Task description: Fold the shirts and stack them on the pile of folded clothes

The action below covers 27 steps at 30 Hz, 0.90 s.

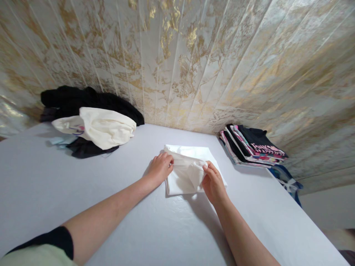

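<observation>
Nearest the camera, both forearms reach forward over the white desk point(41, 184). The left hand point(160, 168) lies with fingers curled onto the left edge of a folded white garment point(183, 181), pressing it down. The right hand point(213, 183) is closed in a pinch on a loose flap of the same cloth at its right-centre, lifted slightly off the layers below.

The white garment lies flat on the desk directly ahead, between the two hands. It forms a rough rectangle; its long axis runs away from the person toward the wall, tilted slightly left at the far end. Near edge faces the person.

Judgement on the step in hand: the fold would come out cleanest if the left hand keeps the edge pinned while the right draws the flap taut and level, so that no crease is trapped beneath, with edges matched to the lower layers.

Farther off, right: a stack of folded clothes point(253, 147) at the desk's edge. Farther left: a loose heap of black and cream garments point(97, 122) against the marbled wall point(194, 55).
</observation>
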Motion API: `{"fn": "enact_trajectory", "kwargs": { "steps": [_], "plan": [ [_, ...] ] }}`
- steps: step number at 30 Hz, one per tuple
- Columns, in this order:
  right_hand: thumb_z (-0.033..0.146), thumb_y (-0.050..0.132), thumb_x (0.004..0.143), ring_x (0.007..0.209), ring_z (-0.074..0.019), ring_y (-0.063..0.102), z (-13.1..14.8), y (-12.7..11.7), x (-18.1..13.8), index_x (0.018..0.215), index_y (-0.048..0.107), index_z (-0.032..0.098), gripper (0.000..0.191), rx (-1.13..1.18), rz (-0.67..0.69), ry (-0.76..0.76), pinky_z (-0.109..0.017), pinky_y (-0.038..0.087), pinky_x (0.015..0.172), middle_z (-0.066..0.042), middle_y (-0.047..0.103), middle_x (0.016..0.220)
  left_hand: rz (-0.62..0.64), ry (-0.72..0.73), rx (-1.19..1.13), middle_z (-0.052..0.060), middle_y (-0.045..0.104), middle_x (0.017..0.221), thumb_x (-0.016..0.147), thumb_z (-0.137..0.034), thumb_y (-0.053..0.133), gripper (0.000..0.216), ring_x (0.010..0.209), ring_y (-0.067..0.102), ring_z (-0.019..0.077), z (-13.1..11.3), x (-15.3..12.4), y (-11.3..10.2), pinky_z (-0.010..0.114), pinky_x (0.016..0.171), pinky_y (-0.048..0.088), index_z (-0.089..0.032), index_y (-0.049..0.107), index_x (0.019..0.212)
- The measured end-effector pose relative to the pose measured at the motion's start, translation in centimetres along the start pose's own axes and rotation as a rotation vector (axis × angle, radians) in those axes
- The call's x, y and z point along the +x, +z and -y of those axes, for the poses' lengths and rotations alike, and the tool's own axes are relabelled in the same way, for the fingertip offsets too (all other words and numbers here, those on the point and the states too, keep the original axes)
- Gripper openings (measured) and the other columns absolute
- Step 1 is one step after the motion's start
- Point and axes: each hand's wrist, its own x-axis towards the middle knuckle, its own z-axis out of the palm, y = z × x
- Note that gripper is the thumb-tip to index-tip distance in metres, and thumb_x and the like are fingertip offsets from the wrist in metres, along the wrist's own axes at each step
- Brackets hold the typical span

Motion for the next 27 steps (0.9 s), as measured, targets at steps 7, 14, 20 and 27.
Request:
{"fn": "enact_trajectory", "kwargs": {
  "steps": [7, 14, 20, 27],
  "plan": [
    [0.034, 0.071, 0.072, 0.067, -0.0112, 0.050, -0.8, -0.8, 0.4, 0.077, 0.061, 0.022, 0.017, 0.058, -0.032, 0.037, -0.022, 0.042, 0.065, 0.003, 0.058, 0.074, -0.121, 0.075, -0.036, 0.005, 0.061, 0.095, 0.085, -0.015, 0.050, 0.011, 0.095, 0.055, 0.0197, -0.1, 0.2, -0.8, 0.032, 0.083, 0.042, -0.020, 0.058, 0.082],
    [0.032, 0.070, 0.074, 0.068, -0.0111, 0.051, -1.2, -1.1, 0.6, 0.078, 0.061, 0.021, 0.015, 0.048, -0.028, 0.026, -0.021, 0.042, 0.066, 0.003, 0.059, 0.075, 0.092, 0.185, 0.080, 0.006, 0.063, 0.089, 0.085, -0.015, 0.049, 0.017, 0.090, 0.058, 0.0228, 0.0, -0.7, -1.5, 0.036, 0.082, 0.043, -0.019, 0.063, 0.076],
    [0.034, 0.069, 0.076, 0.065, -0.0107, 0.050, -0.3, -0.7, 0.2, 0.078, 0.060, 0.022, 0.015, 0.049, -0.004, -0.004, -0.022, 0.040, 0.062, 0.004, 0.056, 0.072, -0.050, 0.118, -0.069, 0.008, 0.065, 0.102, 0.088, -0.015, 0.047, 0.020, 0.098, 0.058, 0.0216, 1.2, 0.2, -1.1, 0.032, 0.088, 0.045, -0.017, 0.067, 0.092],
    [0.035, 0.071, 0.075, 0.067, -0.0117, 0.051, 0.4, 0.0, -0.5, 0.077, 0.061, 0.022, 0.017, 0.027, 0.063, -0.049, -0.023, 0.041, 0.064, 0.003, 0.059, 0.073, -0.076, 0.023, -0.018, 0.006, 0.066, 0.116, 0.090, -0.021, 0.050, 0.031, 0.108, 0.053, 0.0252, 0.7, 0.3, -0.1, 0.038, 0.091, 0.042, -0.022, 0.058, 0.119]
  ]
}}
